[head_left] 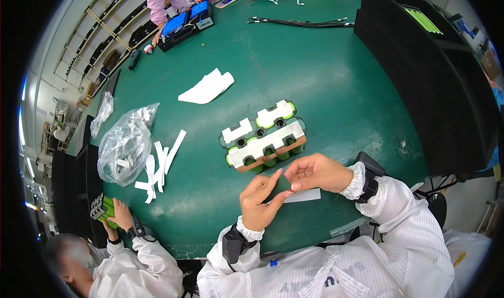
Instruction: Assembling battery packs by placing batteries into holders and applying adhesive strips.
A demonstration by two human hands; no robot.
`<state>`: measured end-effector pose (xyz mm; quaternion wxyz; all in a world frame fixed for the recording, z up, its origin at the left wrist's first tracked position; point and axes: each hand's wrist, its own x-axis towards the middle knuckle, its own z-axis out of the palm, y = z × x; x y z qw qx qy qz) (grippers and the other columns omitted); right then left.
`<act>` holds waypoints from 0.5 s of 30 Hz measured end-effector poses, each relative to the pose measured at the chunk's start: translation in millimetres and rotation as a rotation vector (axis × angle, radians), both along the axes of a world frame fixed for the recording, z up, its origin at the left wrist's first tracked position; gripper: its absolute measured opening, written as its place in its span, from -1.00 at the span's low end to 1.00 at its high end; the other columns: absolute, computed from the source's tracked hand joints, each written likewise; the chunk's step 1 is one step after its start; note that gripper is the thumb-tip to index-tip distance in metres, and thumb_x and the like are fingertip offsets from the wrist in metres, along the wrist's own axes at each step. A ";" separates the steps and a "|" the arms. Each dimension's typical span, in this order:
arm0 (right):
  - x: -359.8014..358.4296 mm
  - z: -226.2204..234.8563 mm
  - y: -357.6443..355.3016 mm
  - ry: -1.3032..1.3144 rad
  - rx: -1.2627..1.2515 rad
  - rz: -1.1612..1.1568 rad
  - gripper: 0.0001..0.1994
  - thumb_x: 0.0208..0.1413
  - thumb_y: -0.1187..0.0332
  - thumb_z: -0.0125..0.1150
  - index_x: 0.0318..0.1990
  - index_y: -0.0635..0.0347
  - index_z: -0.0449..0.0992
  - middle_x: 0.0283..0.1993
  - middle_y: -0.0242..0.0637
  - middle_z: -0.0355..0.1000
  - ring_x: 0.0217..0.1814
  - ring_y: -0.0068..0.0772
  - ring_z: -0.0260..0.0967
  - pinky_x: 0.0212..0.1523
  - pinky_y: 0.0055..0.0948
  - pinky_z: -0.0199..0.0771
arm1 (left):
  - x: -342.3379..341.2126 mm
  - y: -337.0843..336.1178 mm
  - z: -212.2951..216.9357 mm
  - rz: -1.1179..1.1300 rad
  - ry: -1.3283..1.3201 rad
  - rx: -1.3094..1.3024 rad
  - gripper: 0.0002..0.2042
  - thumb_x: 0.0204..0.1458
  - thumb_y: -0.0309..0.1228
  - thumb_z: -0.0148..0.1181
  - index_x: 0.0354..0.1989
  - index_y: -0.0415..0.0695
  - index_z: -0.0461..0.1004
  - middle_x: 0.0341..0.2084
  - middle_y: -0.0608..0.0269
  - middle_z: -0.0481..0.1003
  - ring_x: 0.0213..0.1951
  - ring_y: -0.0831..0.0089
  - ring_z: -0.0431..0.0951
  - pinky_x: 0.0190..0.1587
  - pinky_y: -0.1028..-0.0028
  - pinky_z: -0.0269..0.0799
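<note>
White and paper-thin, a strip (pixel 304 195) lay pinched between both hands at six o'clock on the green surface (pixel 325 83), just below the battery pack (pixel 265 138). Left hand (pixel 260 201) nipped the strip's near end between thumb and fingertips; right hand (pixel 315 173) pressed down on it with curled fingers. Probably light, limp and easily creased, perhaps sticky on one face, so best taken by the ends and kept taut. Counted on the surface: one strip in hand, one pack of green cells at centre, roughly six loose white strips (pixel 157 169) at nine o'clock, one crumpled clear bag (pixel 126 146) beside them, one white folded sheet (pixel 207 87) at eleven.
</note>
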<state>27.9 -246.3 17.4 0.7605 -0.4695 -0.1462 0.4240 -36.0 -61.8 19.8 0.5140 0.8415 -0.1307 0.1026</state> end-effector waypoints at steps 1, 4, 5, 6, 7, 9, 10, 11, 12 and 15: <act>0.1 -1.3 0.3 -0.001 0.001 -0.001 -0.74 -0.05 0.40 0.22 -0.21 0.33 0.39 -0.27 -0.33 0.38 -0.23 -0.59 0.33 -0.16 -0.59 0.35 | -0.3 0.2 0.3 -0.003 0.013 0.016 -0.58 -0.27 -0.52 0.30 -0.12 -0.25 0.43 -0.51 0.23 0.40 -0.48 0.52 0.37 -0.39 0.60 0.27; 0.1 -4.0 1.4 -0.004 -0.006 0.009 -0.75 -0.06 0.41 0.22 -0.23 0.31 0.40 -0.27 -0.35 0.38 -0.22 -0.60 0.32 -0.15 -0.60 0.33 | 0.2 0.5 -3.2 -0.016 0.014 -0.016 -0.57 -0.27 -0.52 0.30 -0.11 -0.24 0.43 -0.53 0.25 0.39 -0.49 0.53 0.36 -0.39 0.60 0.26; -0.5 -4.5 2.1 0.018 0.021 0.005 -0.77 -0.07 0.41 0.22 -0.25 0.30 0.40 -0.28 -0.36 0.38 -0.23 -0.61 0.32 -0.14 -0.60 0.33 | 0.3 0.1 -3.2 -0.016 0.012 -0.016 -0.57 -0.27 -0.52 0.30 -0.11 -0.24 0.43 -0.53 0.25 0.39 -0.49 0.53 0.36 -0.39 0.60 0.26; -1.1 -5.3 2.6 0.040 0.048 0.000 -0.78 -0.07 0.41 0.23 -0.27 0.29 0.40 -0.29 -0.37 0.38 -0.23 -0.61 0.32 -0.14 -0.61 0.32 | 0.4 -0.4 -3.4 -0.032 0.027 -0.050 -0.57 -0.27 -0.53 0.30 -0.11 -0.24 0.43 -0.53 0.26 0.39 -0.49 0.53 0.35 -0.39 0.60 0.26; -1.5 -6.3 2.6 0.037 0.048 0.000 -0.78 -0.07 0.41 0.23 -0.27 0.29 0.40 -0.29 -0.37 0.38 -0.23 -0.61 0.32 -0.14 -0.61 0.32 | 0.5 -1.0 -3.1 -0.049 0.040 -0.083 -0.57 -0.27 -0.53 0.29 -0.11 -0.24 0.43 -0.53 0.27 0.39 -0.49 0.54 0.34 -0.39 0.60 0.26; -2.4 -9.1 2.3 0.057 0.086 0.015 -0.81 -0.07 0.41 0.23 -0.33 0.27 0.39 -0.32 -0.40 0.36 -0.25 -0.61 0.31 -0.13 -0.60 0.32 | -0.5 -1.9 -6.3 -0.063 0.056 -0.118 -0.57 -0.27 -0.53 0.29 -0.11 -0.24 0.43 -0.53 0.28 0.39 -0.48 0.54 0.34 -0.39 0.61 0.25; -3.4 -10.2 3.5 0.056 0.087 0.017 -0.81 -0.07 0.41 0.23 -0.33 0.27 0.39 -0.32 -0.40 0.36 -0.25 -0.61 0.31 -0.13 -0.60 0.32 | -1.6 -1.8 -7.8 -0.073 0.076 -0.151 -0.57 -0.27 -0.53 0.29 -0.11 -0.24 0.43 -0.52 0.29 0.39 -0.48 0.54 0.34 -0.38 0.61 0.25; -4.4 -11.3 4.9 0.058 0.115 0.018 -0.82 -0.07 0.41 0.23 -0.35 0.27 0.39 -0.33 -0.41 0.35 -0.26 -0.61 0.31 -0.13 -0.59 0.32 | -2.5 -1.6 -8.6 -0.071 0.075 -0.150 -0.57 -0.27 -0.53 0.29 -0.11 -0.24 0.43 -0.52 0.29 0.39 -0.48 0.54 0.34 -0.38 0.61 0.25; -5.2 -11.9 5.9 0.059 0.143 0.019 -0.83 -0.07 0.40 0.22 -0.37 0.26 0.38 -0.35 -0.41 0.34 -0.27 -0.60 0.30 -0.14 -0.59 0.32 | -3.3 -1.4 -9.2 -0.072 0.081 -0.175 -0.58 -0.27 -0.53 0.29 -0.11 -0.25 0.43 -0.52 0.29 0.39 -0.47 0.55 0.33 -0.39 0.61 0.24; -6.3 -12.9 6.5 0.067 0.146 0.017 -0.83 -0.07 0.40 0.22 -0.37 0.26 0.38 -0.36 -0.42 0.33 -0.28 -0.59 0.30 -0.13 -0.57 0.32 | -2.8 -3.6 -6.9 -0.081 0.087 -0.223 -0.58 -0.26 -0.53 0.28 -0.12 -0.26 0.43 -0.52 0.29 0.38 -0.47 0.55 0.32 -0.40 0.62 0.24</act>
